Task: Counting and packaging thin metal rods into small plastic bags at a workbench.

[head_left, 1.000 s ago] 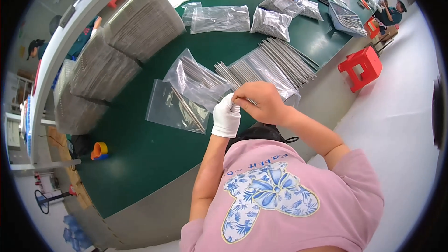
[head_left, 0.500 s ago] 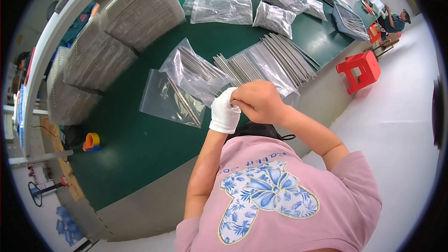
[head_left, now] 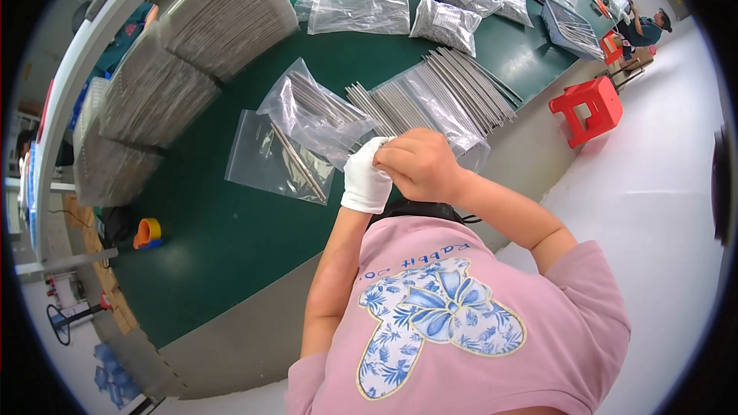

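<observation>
My left hand (head_left: 364,182), in a white glove (head_left: 367,194), is raised at the near edge of the table. Bare and closed, my right hand (head_left: 423,165) meets it with fingers pinched at the gloved fingertips. What lies between them is too small and hidden to make out. Just beyond, a clear plastic bag (head_left: 281,104) holds several thin metal rods (head_left: 314,98). A flatter clear bag (head_left: 247,155) lies to its left, with a few rods (head_left: 298,161) on or in it. To the right, a row of grey metal rods (head_left: 470,92) lies partly under clear plastic.
Tall stacks of ribbed translucent trays (head_left: 227,19) stand at the left. Filled bags (head_left: 446,24) and an empty-looking bag (head_left: 359,13) lie at the back. Orange tape (head_left: 148,232) sits left on the green table (head_left: 231,261). A red stool (head_left: 588,111) and a seated person (head_left: 646,31) are right.
Both hands stay together, with the right fingers shifted slightly over the gloved fingertips. The whole view has moved a little; the bags and rods lie as before.
</observation>
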The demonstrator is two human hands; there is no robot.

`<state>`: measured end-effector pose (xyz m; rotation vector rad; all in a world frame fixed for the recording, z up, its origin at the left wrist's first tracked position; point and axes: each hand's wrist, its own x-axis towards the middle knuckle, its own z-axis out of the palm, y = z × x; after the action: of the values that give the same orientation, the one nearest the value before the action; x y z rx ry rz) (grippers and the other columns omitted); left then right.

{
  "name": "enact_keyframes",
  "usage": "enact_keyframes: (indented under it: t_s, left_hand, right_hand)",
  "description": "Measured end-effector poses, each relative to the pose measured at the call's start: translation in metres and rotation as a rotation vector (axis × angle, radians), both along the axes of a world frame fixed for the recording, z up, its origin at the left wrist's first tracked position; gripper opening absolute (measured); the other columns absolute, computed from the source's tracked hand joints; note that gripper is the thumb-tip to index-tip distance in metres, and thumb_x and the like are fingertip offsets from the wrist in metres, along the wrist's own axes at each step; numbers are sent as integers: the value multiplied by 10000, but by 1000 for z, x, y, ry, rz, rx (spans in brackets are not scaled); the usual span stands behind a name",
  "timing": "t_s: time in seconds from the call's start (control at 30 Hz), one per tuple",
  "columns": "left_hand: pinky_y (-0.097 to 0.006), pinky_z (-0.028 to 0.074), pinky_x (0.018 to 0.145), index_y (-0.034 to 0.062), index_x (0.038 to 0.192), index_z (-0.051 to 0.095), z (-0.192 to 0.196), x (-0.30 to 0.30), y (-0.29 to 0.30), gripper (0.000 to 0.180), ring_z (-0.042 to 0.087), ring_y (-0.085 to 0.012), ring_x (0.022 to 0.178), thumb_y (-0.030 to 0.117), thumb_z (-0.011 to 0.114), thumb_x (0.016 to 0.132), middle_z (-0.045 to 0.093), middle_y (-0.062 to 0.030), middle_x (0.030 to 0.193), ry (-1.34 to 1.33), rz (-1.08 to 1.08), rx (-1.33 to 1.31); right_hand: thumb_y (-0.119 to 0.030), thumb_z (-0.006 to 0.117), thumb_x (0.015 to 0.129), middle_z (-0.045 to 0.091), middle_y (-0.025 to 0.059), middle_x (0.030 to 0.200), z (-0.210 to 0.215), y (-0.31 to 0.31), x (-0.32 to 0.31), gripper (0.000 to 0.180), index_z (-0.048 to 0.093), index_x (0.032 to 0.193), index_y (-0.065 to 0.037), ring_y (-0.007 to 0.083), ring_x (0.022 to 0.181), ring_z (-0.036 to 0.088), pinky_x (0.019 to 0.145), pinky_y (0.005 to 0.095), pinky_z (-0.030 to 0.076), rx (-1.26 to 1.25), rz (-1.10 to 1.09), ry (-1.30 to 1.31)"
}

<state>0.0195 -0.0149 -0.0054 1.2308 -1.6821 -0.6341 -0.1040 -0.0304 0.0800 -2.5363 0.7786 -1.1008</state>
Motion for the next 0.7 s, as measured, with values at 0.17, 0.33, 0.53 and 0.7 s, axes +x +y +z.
enact_keyframes:
  t_s: [0.17,0.33,0.53,0.7]
  left_hand:
    - [-335,465,599,103,877,584,0,-1,0,125,586,-293,696,146,544,767,604,-95,757,-65,27,-11]
    - [-334,468,597,98,867,583,3,-1,3,123,588,-295,696,141,556,755,609,-99,763,63,21,40]
    - [-340,468,587,99,862,582,-1,3,2,125,587,-303,685,128,570,742,608,-103,747,123,-2,66]
    - [-364,456,552,88,799,549,-10,2,1,63,568,-317,635,126,576,758,586,-102,685,-20,56,-113]
  right_hand:
    - [-35,641,639,594,59,668,-4,-1,-1,114,592,736,-67,231,557,549,515,305,424,29,-2,-64]
    - [-29,636,630,594,54,679,-1,3,-2,122,586,736,-62,231,561,552,521,307,429,-34,24,-45]
    - [-42,604,608,587,41,670,-6,4,5,127,570,726,-74,224,559,554,513,313,433,-78,-13,-127]
    - [19,620,604,590,60,677,0,5,4,151,583,731,-53,228,546,542,493,296,420,-60,63,-58]
